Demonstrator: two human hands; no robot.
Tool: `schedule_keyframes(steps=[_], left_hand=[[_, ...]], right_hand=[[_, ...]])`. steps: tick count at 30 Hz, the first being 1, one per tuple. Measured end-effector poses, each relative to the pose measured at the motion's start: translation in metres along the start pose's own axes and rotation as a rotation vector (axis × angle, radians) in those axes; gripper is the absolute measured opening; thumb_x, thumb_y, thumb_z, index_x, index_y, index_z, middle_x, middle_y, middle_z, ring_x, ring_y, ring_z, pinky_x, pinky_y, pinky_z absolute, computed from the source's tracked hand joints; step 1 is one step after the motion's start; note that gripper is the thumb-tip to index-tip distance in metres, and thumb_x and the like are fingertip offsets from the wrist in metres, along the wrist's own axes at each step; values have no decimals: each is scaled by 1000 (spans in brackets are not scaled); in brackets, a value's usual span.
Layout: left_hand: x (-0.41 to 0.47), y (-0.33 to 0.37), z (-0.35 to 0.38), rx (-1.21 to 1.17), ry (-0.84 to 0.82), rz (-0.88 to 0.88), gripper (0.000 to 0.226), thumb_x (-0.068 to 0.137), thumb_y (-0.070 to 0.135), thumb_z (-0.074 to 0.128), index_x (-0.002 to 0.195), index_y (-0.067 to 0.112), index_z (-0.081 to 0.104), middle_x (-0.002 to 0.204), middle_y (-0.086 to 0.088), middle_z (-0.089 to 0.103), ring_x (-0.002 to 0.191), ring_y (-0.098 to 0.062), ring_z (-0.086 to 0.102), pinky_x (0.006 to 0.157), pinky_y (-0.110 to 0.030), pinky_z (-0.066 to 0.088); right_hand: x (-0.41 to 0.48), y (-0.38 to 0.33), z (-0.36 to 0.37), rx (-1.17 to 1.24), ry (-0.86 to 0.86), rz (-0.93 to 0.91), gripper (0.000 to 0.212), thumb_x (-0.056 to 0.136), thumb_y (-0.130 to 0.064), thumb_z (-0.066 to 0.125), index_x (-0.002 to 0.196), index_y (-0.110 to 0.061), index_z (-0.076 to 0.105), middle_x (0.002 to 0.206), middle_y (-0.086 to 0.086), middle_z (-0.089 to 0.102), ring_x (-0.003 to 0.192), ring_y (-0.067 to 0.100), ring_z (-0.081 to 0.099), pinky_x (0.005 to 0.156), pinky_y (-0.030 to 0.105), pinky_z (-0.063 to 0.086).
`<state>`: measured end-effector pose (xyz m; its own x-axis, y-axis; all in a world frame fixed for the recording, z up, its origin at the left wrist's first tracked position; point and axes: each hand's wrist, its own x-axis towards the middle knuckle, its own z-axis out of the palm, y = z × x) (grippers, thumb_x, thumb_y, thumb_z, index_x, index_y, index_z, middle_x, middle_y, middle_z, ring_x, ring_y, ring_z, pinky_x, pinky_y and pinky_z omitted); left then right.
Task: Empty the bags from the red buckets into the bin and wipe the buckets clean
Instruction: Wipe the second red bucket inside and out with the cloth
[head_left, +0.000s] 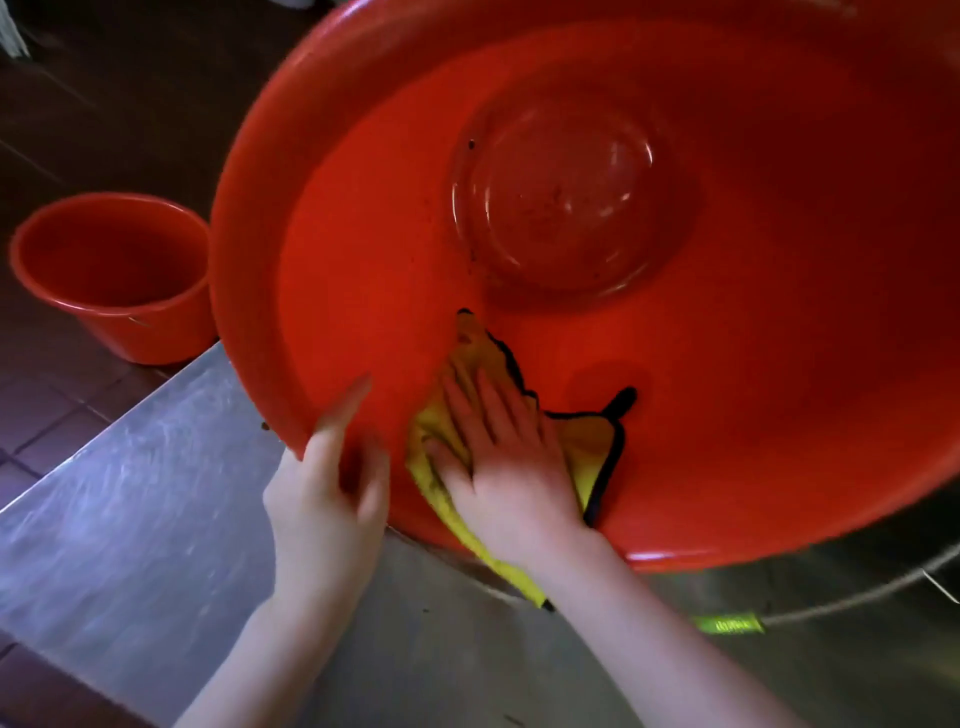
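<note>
A large red bucket fills most of the view, tilted toward me with its round bottom showing. My left hand grips its near rim, thumb inside the wall. My right hand lies flat on a yellow cloth with black edging, pressing it against the bucket's inner wall near the rim. Part of the cloth hangs over the rim below my wrist. A second, smaller red bucket stands upright on the floor at the left, with nothing visible inside.
The big bucket rests on a steel table whose left edge runs diagonally. Dark tiled floor lies beyond it. A metal rim with a green tag shows at lower right.
</note>
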<state>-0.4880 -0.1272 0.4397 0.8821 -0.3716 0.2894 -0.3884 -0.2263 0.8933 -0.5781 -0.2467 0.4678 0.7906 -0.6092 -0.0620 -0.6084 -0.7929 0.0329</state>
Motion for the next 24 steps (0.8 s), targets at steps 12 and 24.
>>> schedule_keyframes(steps=[12, 24], left_hand=[[-1, -11, 21, -100, -51, -80, 49, 88, 19, 51, 132, 41, 48, 101, -2, 59, 85, -9, 51, 75, -1, 31], [4, -7, 20, -212, -60, -166, 36, 93, 38, 50, 128, 43, 52, 119, 7, 63, 110, -5, 56, 91, -7, 37]], right_hand=[[84, 15, 13, 90, 26, 393, 61, 99, -53, 22, 154, -30, 12, 162, -5, 12, 148, 23, 9, 118, 52, 7], [123, 17, 4, 180, -4, 390, 61, 99, -55, 17, 154, -31, 9, 161, -5, 13, 148, 23, 12, 118, 50, 10]])
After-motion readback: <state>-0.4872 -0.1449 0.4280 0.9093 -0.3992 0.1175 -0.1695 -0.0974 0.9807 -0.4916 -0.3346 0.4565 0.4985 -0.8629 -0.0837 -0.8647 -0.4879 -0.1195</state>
